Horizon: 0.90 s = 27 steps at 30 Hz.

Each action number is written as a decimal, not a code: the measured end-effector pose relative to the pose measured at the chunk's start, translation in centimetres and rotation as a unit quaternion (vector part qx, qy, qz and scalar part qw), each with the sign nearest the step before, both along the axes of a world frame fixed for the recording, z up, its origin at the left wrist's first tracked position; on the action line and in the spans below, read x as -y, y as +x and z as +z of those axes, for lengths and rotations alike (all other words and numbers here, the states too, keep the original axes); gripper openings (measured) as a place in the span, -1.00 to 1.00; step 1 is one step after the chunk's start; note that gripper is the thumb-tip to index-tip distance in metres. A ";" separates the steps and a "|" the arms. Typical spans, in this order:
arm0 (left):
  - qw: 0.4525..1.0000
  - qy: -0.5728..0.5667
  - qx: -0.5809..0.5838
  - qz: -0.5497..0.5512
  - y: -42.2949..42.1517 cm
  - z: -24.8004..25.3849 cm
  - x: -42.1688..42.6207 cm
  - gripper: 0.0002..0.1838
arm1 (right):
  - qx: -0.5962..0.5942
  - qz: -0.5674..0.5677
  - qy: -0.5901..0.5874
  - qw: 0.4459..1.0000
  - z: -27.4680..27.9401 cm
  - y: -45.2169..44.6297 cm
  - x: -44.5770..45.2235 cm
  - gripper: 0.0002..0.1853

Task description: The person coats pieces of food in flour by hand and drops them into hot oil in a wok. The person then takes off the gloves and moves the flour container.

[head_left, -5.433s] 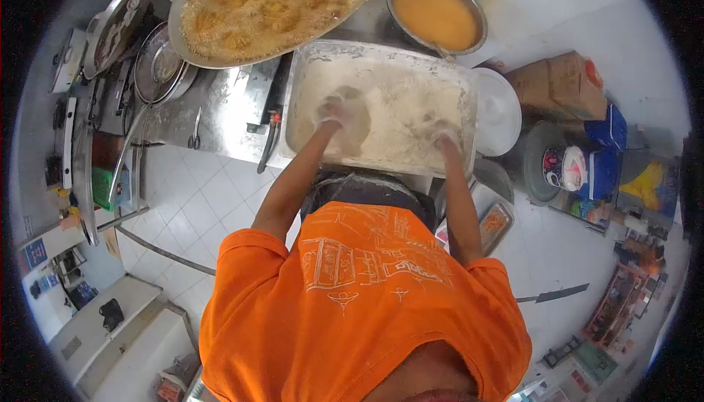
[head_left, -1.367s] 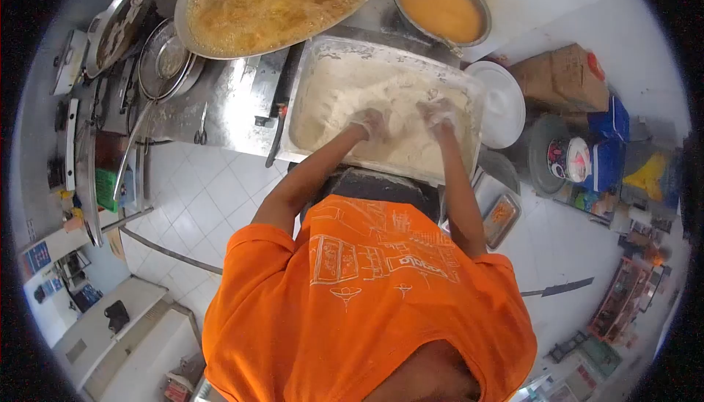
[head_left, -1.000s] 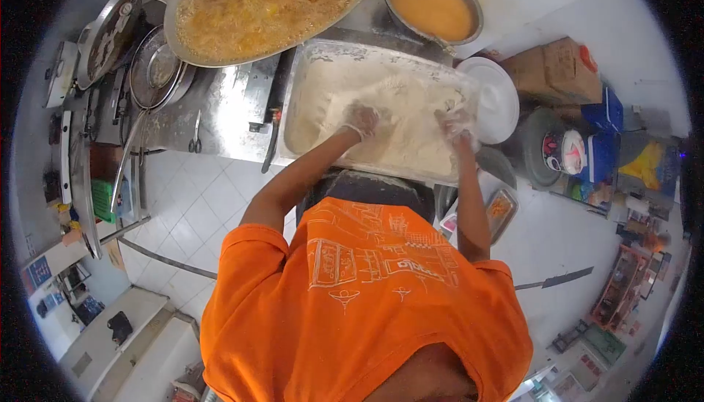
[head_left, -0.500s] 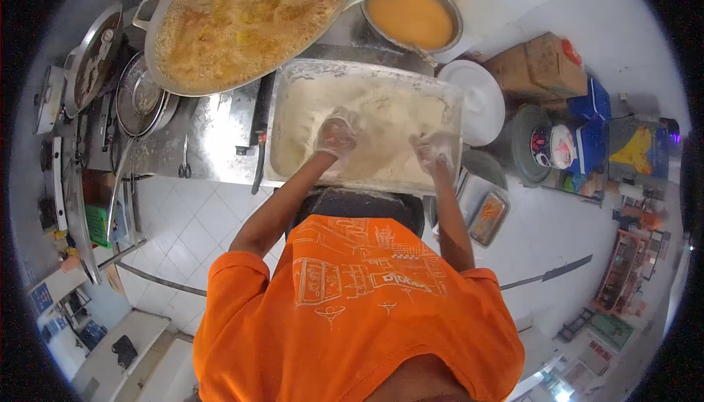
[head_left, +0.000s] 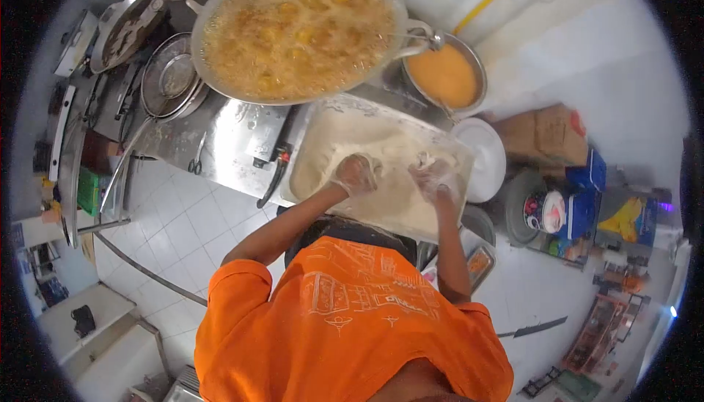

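A rectangular metal tray (head_left: pixel 302 177) of pale flour (head_left: pixel 392 200) lies in front of me. My left hand (head_left: pixel 356 174), in a clear glove, is in the flour left of the tray's middle, its fingers curled. What it may hold is hidden. My right hand (head_left: pixel 433 176), also gloved, is in the flour near the right side. Its fingers look bent and flour-coated, and their grip is too blurred to read. Beyond the tray, a wide pan (head_left: pixel 297 32) holds bubbling oil with yellow pieces. A bowl of orange liquid (head_left: pixel 444 76) stands behind the tray's right corner.
A white round lid (head_left: pixel 480 159) borders the tray's right side. Strainers (head_left: pixel 170 76) and scissors (head_left: pixel 196 164) lie on the left counter. Farther right are a cardboard box (head_left: pixel 543 136), a blue container (head_left: pixel 587 175) and a white bucket (head_left: pixel 552 211). A small tray (head_left: pixel 480 264) sits below right.
The view has tilted up, so the pan and tray appear lower. Both hands have shifted within the flour; since the earliest frame, they have come closer together.
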State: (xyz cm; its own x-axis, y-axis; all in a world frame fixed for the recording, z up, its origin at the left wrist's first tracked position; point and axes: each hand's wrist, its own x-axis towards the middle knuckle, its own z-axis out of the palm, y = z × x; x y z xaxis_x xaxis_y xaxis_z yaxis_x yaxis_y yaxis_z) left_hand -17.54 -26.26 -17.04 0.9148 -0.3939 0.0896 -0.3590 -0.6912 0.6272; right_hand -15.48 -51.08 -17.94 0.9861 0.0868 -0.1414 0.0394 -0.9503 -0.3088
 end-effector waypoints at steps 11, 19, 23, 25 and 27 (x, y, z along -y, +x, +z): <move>0.993 -0.096 0.055 0.046 1.2 14.6 -10.5 -0.70 | 0.270 0.325 0.069 0.904 21.4 23.2 -9.6 -0.62; 0.978 -0.075 0.156 0.119 5.1 22.5 -21.1 -0.53 | 0.031 0.185 -0.168 0.968 16.3 33.6 -22.2 -0.62; 0.984 -0.003 0.097 0.149 9.1 26.9 -24.8 -0.55 | 0.029 0.035 0.009 0.999 18.4 32.6 -24.1 -0.57; 0.984 0.042 0.098 0.145 12.3 27.2 -26.3 -0.61 | 0.150 0.064 0.064 0.985 21.8 27.1 -23.6 -0.60; 0.965 0.129 0.194 0.118 16.8 25.4 -27.9 -0.64 | 0.289 0.200 -0.002 0.936 22.9 21.1 -21.7 -0.65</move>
